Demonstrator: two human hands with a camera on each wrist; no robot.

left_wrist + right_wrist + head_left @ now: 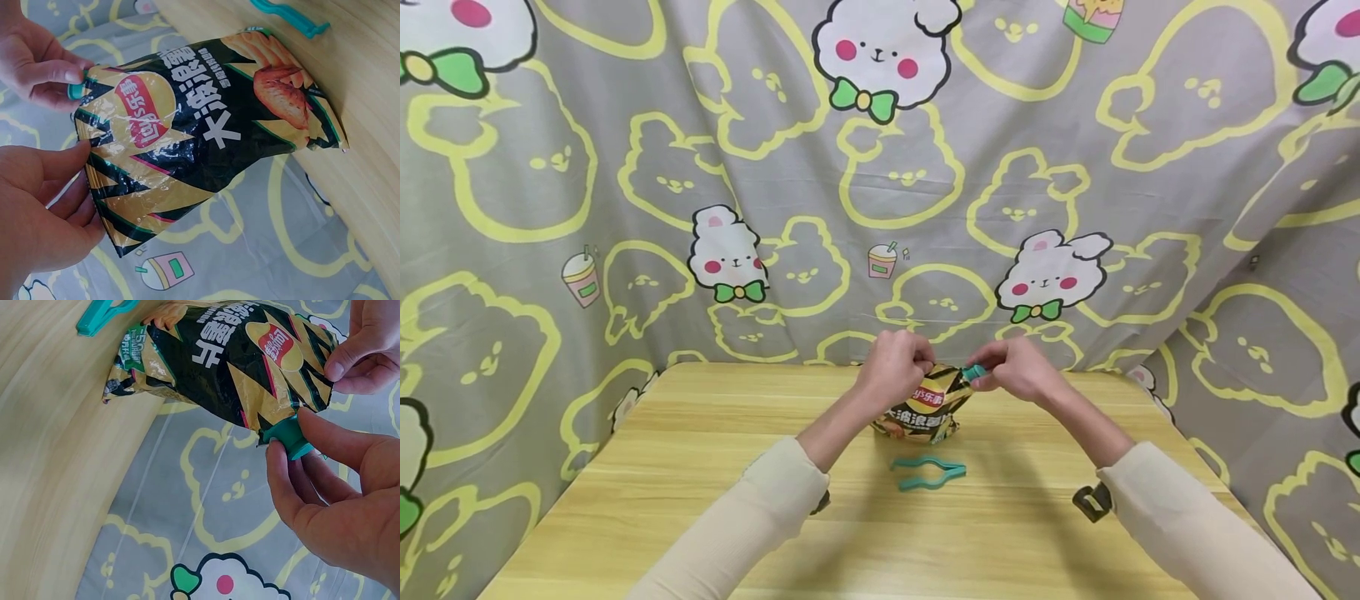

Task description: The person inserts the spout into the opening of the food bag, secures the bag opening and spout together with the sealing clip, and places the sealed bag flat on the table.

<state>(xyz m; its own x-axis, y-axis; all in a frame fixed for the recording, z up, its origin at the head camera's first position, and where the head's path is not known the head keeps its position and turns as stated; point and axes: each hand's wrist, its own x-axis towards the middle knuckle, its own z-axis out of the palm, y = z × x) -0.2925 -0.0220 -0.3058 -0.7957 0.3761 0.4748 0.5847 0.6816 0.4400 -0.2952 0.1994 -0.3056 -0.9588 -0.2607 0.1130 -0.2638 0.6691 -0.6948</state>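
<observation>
A black and gold Lay's chip bag point(925, 408) stands near the far edge of the table, its printed front facing me. My left hand point(891, 367) pinches the sealed top edge of the bag between thumb and fingers, seen close in the left wrist view. With thumb and fingertips, my right hand point(1018, 367) grips a small teal spout-like piece point(289, 436) at the bag's top right corner. The piece overlaps that corner in the right wrist view. In front of the bag lies a teal hinged clip point(955, 472), its two bowed arms spread apart.
The light wood table point(715, 492) ends just behind the bag. A grey curtain point(805, 192) with yellow outlines and white cartoon animals hangs behind and at both sides. A dark strap buckle point(1092, 503) hangs by the right sleeve.
</observation>
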